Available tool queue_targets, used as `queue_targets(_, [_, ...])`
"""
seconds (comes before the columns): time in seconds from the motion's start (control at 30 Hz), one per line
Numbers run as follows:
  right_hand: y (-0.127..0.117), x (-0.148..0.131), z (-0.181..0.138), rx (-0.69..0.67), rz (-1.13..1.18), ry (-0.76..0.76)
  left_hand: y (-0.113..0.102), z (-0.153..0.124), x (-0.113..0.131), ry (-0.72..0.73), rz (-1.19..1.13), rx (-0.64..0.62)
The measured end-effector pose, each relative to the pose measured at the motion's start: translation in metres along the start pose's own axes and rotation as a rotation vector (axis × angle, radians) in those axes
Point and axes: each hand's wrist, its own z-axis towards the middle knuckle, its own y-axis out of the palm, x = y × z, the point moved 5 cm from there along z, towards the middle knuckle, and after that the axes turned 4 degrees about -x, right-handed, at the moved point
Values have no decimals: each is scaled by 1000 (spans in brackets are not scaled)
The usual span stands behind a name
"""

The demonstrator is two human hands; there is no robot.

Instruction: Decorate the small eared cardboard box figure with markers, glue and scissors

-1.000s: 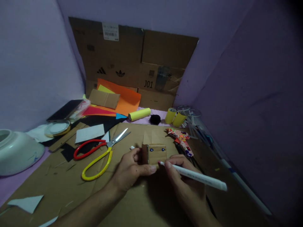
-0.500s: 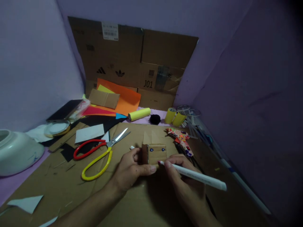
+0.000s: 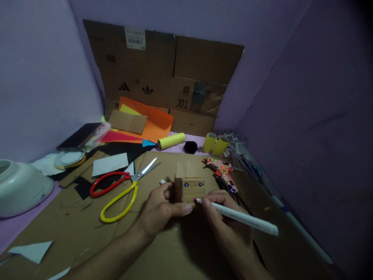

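A small cardboard box (image 3: 194,190) with two pointed, ear-like flaps and two dark blue eye-like dots is in front of me. My left hand (image 3: 166,206) grips its left side, thumb along the lower edge. In my right hand (image 3: 225,221) is a white marker pen (image 3: 243,217), pinched near the tip. Its pink tip is at the lower part of the box's front face; whether it touches I cannot tell for sure. A white pen end (image 3: 162,181) pokes out behind my left fingers.
Open scissors (image 3: 128,186) with red and yellow handles lie left of the box. A patterned glue gun (image 3: 223,173) rests to the right. Yellow tubes (image 3: 171,140), black yarn (image 3: 190,147) and coloured paper (image 3: 160,120) sit at the back. A white pot (image 3: 26,190) stands far left.
Almost nothing differs. Both hands, the box and the marker keep nearly the same place, with only a very slight shift of the marker.
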Motion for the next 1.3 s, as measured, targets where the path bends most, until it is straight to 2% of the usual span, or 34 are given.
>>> queue_targets(0.4, [1,-1,0,43,34,-36,-1,0,-1,3,-6,11])
queue_targets(0.67, [-1,-2,0,41,28,-37,-1,2,-1,5,3,15])
queue_targets(0.8, [0,-1,0,-3,15,-29,0,-1,2,-6,12,18])
queue_targets(1.03, [0,2,-1,28,17,20,2,-2,2,-17,16,4])
queue_targets(1.3, [0,-1,0,10,17,-24,1,0,1,-14,3,-4])
